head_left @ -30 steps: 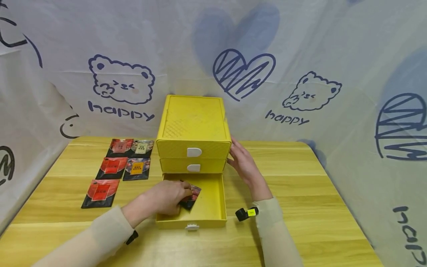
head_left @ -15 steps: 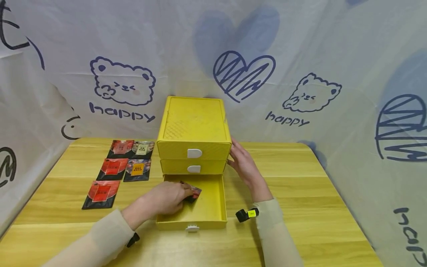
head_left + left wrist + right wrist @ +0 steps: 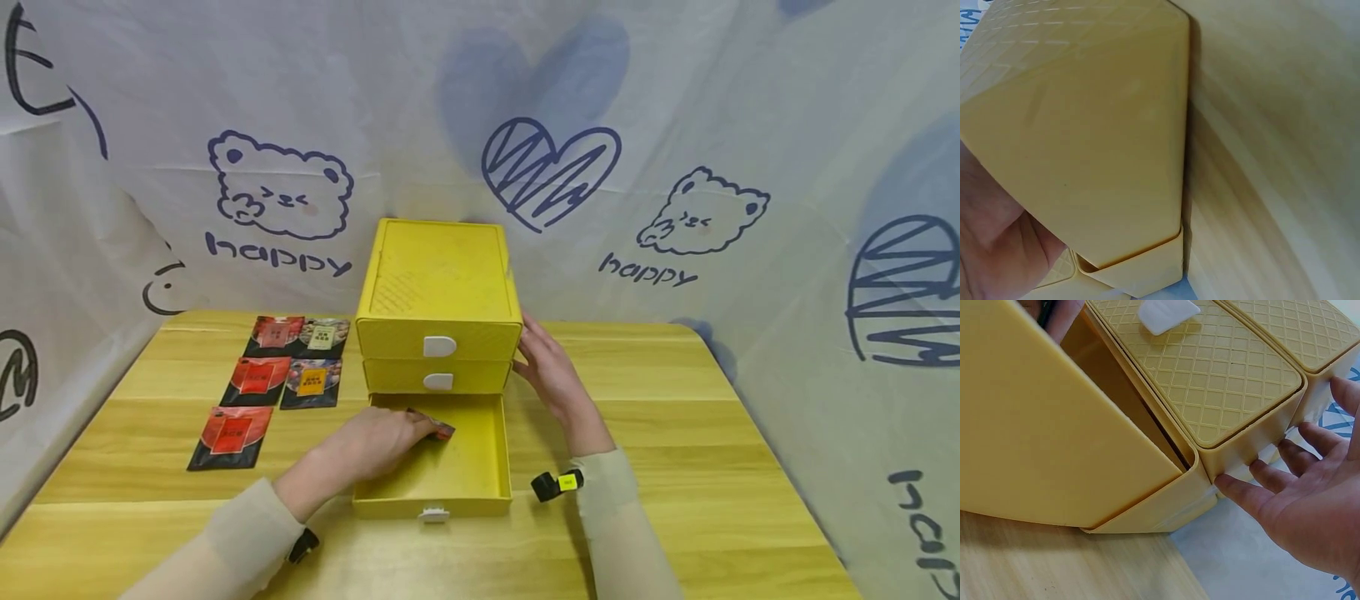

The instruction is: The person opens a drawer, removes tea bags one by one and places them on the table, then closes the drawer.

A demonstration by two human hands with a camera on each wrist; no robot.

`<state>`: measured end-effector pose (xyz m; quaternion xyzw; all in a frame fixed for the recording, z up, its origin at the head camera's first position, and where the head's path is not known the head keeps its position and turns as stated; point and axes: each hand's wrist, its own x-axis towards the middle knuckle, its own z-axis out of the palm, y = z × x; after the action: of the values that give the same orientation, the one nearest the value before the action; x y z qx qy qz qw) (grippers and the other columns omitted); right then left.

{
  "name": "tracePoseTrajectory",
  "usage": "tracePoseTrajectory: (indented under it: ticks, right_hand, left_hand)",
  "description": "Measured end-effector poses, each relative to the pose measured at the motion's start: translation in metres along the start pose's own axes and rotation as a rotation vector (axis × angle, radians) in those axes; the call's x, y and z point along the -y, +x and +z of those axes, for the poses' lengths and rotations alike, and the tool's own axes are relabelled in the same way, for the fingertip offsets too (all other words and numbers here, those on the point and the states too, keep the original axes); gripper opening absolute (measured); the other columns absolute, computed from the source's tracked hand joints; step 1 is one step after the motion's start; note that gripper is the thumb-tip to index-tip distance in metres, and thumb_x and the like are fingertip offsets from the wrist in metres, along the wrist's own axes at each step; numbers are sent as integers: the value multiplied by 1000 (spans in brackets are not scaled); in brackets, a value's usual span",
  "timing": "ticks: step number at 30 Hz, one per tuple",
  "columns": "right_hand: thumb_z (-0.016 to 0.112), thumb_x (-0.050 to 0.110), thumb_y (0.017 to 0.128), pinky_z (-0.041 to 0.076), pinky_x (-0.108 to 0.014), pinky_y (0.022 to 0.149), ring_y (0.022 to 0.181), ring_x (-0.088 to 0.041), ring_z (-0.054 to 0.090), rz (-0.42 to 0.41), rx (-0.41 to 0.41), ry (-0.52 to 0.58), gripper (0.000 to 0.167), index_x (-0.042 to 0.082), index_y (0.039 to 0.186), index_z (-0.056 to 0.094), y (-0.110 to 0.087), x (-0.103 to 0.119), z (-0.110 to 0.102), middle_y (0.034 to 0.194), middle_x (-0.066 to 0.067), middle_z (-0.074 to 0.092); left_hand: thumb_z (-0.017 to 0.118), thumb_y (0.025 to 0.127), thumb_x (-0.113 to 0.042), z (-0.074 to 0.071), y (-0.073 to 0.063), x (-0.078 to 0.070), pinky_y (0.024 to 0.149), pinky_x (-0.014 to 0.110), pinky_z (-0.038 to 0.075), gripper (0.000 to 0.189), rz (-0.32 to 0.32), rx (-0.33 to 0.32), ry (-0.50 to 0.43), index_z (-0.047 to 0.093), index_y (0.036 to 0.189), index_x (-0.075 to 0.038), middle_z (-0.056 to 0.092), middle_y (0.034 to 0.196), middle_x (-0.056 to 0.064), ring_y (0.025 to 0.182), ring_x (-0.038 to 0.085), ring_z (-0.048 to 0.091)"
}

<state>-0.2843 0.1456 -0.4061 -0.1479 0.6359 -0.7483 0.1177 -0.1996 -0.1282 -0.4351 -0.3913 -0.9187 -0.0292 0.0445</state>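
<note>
A yellow cabinet of stacked drawers (image 3: 442, 271) has its bottom drawer (image 3: 468, 479) pulled out. Inside that drawer my left hand (image 3: 367, 442) pinches a small dark red and black packet (image 3: 446, 431); most of the packet is hidden by the fingers. In the left wrist view, the drawer's outer wall (image 3: 1097, 162) covers much of that hand. My right hand (image 3: 555, 375) lies along the cabinet's right side. In the right wrist view, its spread fingers (image 3: 1244, 490) touch the side with the fingertips, and it grips nothing.
Several red, black and multicoloured packets, such as a red one (image 3: 231, 437), lie flat in rows on the wooden table (image 3: 675, 467) left of the cabinet. Behind stands a white printed cloth (image 3: 420, 100). The upper drawers, with white handles (image 3: 438, 347), are closed.
The packet in my left hand has tipped, so less of its face shows, and the hand has risen slightly. My right hand stays against the cabinet's side.
</note>
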Motion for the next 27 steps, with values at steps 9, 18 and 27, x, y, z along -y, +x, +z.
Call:
tracePoseTrajectory:
  ticks: [9,18,27]
  right_hand:
    - [40,27,112,25,-59,124,157,-27,23,-2,4,-1,58,14,166,25,-1,0,0,171,-7,25]
    - [41,27,111,26,-59,124,157,-27,25,-4,1,6,58,14,166,26,0,-1,1,171,-7,27]
    - [40,25,112,26,-59,124,158,-28,23,-9,4,10,58,13,166,24,0,0,1,171,-8,25]
  left_hand:
    - [68,95,-1,2,-4,-1,66,37,63,23,-31,-69,12,73,116,-9,77,112,6,86,23,75]
    - [71,92,0,0,-11,-2,61,34,61,28,-16,-178,39,72,119,-9,77,109,4,83,20,74]
    - [75,89,0,-9,-21,-5,56,30,59,33,20,-319,71,72,120,-10,79,107,5,81,19,75]
